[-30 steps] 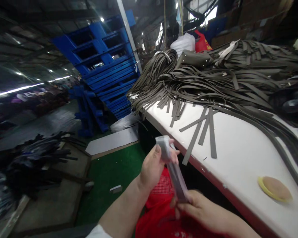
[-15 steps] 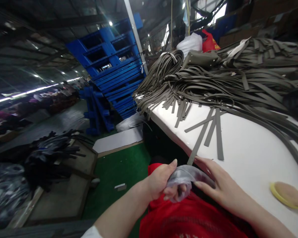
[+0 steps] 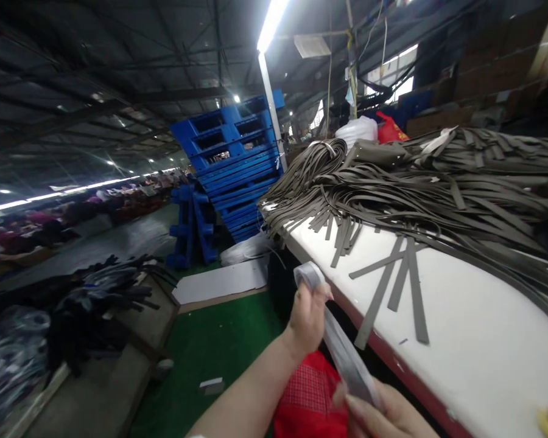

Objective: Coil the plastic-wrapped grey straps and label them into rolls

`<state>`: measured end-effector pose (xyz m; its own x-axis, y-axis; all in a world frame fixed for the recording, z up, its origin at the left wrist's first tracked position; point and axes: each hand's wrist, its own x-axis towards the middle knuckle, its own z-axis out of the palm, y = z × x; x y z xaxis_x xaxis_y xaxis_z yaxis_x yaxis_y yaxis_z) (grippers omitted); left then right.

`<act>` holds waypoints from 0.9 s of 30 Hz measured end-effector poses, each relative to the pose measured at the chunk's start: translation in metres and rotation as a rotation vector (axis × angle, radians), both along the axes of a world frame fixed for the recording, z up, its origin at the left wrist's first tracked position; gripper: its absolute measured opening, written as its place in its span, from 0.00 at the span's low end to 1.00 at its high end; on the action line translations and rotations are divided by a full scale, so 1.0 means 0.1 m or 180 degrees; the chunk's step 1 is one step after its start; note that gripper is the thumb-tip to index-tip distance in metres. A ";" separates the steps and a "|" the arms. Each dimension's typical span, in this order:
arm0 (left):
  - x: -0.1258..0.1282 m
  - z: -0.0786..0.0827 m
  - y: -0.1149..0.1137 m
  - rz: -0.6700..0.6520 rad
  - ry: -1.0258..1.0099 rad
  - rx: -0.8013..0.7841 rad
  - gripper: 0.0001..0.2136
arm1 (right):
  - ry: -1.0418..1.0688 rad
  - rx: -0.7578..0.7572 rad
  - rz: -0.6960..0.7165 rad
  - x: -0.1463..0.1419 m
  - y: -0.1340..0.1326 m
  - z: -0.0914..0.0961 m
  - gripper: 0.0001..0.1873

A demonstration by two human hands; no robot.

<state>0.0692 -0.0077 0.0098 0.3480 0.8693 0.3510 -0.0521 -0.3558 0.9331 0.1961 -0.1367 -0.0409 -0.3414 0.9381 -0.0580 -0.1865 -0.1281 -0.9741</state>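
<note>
Presently, your grey strip [image 3: 347, 354], flat, smooth and slightly shiny, curls into a loop at the fingers of your left hand [image 3: 309, 313], which grip it; its straighter length descends to your right hand [image 3: 383, 415], whose fingers pinch it, near the smooth white table [image 3: 484, 331].

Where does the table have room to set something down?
On the table, the white stretch from the loose strips to the yellow item at lower right is bare. The far side is crowded with piled strips.
</note>
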 end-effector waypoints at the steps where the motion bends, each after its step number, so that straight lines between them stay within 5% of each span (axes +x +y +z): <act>1: 0.03 -0.14 -0.05 -0.0036 0.0640 0.0481 0.24 | 0.0249 -0.0118 -0.0271 0.04 -0.01 0.07 0.26; 4: 0.03 -0.40 -0.23 -0.0520 0.1952 0.1479 0.26 | 0.0434 -0.0424 -0.0692 0.30 -0.01 0.17 0.25; 6: -0.01 -0.42 -0.30 -0.0710 0.2411 0.1533 0.24 | -0.0206 -0.0472 -0.0494 0.51 -0.01 0.15 0.24; 9: -0.09 -0.36 -0.29 -0.1185 0.2771 0.0604 0.26 | -0.1879 -0.0033 -0.0478 0.77 -0.02 0.08 0.21; 13: -0.17 -0.37 -0.24 -0.2101 0.2228 -0.1665 0.32 | -0.3303 0.0715 -0.0638 0.87 0.00 -0.02 0.18; 16: -0.18 -0.45 -0.23 -0.2456 0.1020 -0.2970 0.36 | -0.2942 0.0658 -0.0732 0.70 0.01 -0.16 0.23; 20: -0.02 -0.49 -0.32 -0.2565 -0.0549 -0.3922 0.39 | -0.1412 0.0718 -0.1169 0.29 -0.04 -0.39 0.28; 24: 0.15 -0.56 -0.48 -0.2097 -0.1469 -0.3985 0.33 | -0.0692 0.0687 -0.1334 0.20 -0.13 -0.38 0.23; 27: 0.18 -0.65 -0.54 -0.1857 -0.0870 -0.3436 0.24 | -0.0806 0.0394 -0.0980 0.50 -0.21 -0.22 0.20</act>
<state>0.0868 -0.0616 -0.0553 0.8049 0.4992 -0.3209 -0.1816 0.7220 0.6676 0.2464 -0.1572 -0.0633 -0.0334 0.9993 0.0155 0.0497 0.0171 -0.9986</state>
